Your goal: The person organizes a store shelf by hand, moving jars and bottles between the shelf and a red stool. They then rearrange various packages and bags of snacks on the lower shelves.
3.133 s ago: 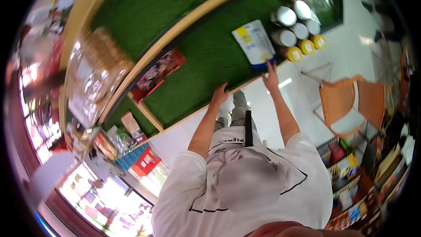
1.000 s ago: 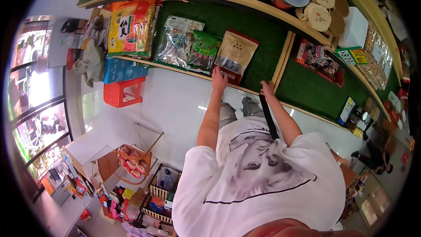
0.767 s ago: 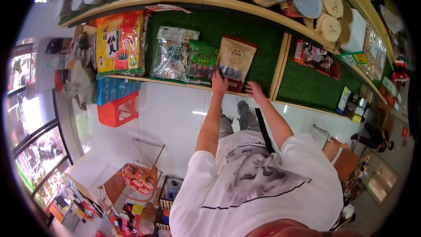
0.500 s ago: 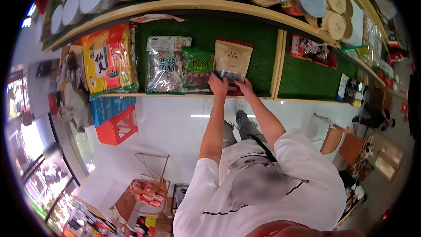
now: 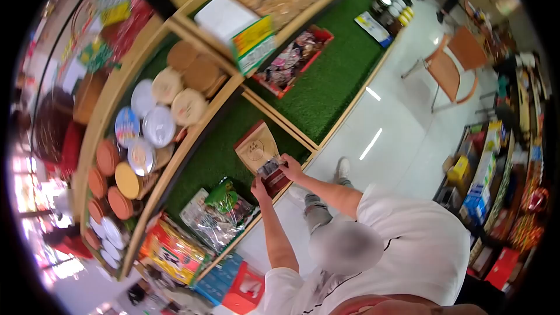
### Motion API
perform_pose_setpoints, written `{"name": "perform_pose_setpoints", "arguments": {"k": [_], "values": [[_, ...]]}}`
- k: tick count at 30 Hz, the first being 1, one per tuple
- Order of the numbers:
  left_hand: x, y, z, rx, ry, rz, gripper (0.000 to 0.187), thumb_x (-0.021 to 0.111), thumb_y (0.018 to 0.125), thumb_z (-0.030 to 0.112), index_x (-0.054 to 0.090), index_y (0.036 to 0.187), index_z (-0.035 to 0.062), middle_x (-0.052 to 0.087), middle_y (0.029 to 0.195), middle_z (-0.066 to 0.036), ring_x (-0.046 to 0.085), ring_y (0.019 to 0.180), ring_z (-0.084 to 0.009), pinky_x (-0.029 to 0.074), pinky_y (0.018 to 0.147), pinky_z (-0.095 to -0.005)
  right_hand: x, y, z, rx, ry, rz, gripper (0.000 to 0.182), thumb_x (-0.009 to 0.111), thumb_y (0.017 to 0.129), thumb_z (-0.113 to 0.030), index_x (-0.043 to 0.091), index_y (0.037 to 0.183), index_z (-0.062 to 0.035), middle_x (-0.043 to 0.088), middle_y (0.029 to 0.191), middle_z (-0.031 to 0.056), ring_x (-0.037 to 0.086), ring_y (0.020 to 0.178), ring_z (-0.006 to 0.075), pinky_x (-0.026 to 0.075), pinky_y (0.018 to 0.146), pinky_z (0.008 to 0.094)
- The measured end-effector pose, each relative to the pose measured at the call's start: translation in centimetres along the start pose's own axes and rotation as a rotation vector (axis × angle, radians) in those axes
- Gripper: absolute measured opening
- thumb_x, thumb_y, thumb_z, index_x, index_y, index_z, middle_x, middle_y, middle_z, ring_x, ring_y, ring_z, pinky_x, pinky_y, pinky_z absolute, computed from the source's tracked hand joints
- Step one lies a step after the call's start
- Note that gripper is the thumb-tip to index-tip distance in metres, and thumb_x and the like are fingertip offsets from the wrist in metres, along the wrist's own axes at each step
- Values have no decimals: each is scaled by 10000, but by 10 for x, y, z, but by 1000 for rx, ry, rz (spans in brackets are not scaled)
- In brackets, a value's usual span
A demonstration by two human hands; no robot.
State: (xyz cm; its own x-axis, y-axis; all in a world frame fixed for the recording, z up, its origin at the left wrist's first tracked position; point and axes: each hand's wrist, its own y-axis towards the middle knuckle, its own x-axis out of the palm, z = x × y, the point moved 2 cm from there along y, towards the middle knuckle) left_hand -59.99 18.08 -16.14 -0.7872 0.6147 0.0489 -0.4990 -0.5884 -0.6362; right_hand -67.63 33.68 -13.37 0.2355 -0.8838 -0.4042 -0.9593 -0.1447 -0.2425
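Note:
Both of my hands are at the lower part of a brown paper pouch [image 5: 255, 147] with a round label and a dark red bottom. My left hand [image 5: 259, 189] is closed on its lower left edge. On the other side, my right hand [image 5: 290, 167] pinches the right edge. The pouch lies tilted over the green turf shelf [image 5: 219, 160]. To its left on the same shelf are a green bag [image 5: 221, 197] and a clear and silver bag [image 5: 201, 216], which overlap.
Yellow and red packets [image 5: 175, 251] lie at the shelf's lower left. Lidded jars [image 5: 158, 127] stand on the upper shelf. A red box of small packets [image 5: 297, 58] sits past the wooden divider [image 5: 280, 118]. A brown chair [image 5: 446, 73] stands on the floor at right.
The view has swung round, so the shelf now runs diagonally. My hands stay at the pouch's lower part and now grip its two sides.

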Motion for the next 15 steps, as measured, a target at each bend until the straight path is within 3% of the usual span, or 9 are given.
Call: {"name": "perform_pose_setpoints", "arguments": {"k": [3, 5, 7, 8, 11, 15], "values": [[44, -61, 20, 6, -36, -91, 265, 661, 847, 219, 669, 1013, 13, 619, 788, -3, 559, 720, -150, 458, 662, -306, -68, 6, -10, -118, 87, 54, 305, 693, 789, -98, 556, 1056, -44, 604, 965, 171, 613, 899, 344, 488, 777, 390], [76, -90, 8, 115, 159, -172, 303, 598, 891, 238, 628, 1112, 34, 606, 962, -39, 563, 856, -174, 468, 747, -326, -124, 5, -5, -144, 171, 85, 289, 700, 774, -80, 576, 1028, -23, 606, 929, 167, 615, 880, 338, 492, 767, 394], [114, -115, -15, 137, 171, -423, 355, 519, 940, 264, 567, 1226, 58, 569, 1165, -79, 555, 1047, -212, 467, 888, -378, -193, -4, -8, -136, 177, 80, 286, 698, 767, -70, 582, 1022, -13, 612, 904, 162, 621, 872, 329, 494, 764, 395], [133, -127, -26, 77, 108, -539, 383, 479, 964, 276, 536, 1282, 69, 550, 1267, -99, 551, 1142, -230, 467, 959, -404, -225, -12, -5, -134, 177, 73, 285, 697, 764, -65, 586, 1019, -8, 614, 891, 160, 623, 867, 325, 495, 763, 395], [211, -207, -31, -358, -416, -671, 425, 442, 972, 303, 500, 1322, 69, 532, 1338, -89, 509, 1233, -264, 390, 1066, -459, -312, -33, 18, -168, 237, 166, 278, 689, 740, -70, 589, 991, -4, 616, 846, 150, 618, 823, 325, 493, 734, 400], [285, -269, -64, -435, -374, -725, 459, 435, 976, 342, 476, 1344, 71, 523, 1364, -90, 493, 1258, -267, 381, 1076, -461, -417, -61, 49, -207, 86, 312, 251, 673, 717, -92, 596, 941, -12, 614, 830, 145, 594, 775, 336, 482, 696, 406]]}}
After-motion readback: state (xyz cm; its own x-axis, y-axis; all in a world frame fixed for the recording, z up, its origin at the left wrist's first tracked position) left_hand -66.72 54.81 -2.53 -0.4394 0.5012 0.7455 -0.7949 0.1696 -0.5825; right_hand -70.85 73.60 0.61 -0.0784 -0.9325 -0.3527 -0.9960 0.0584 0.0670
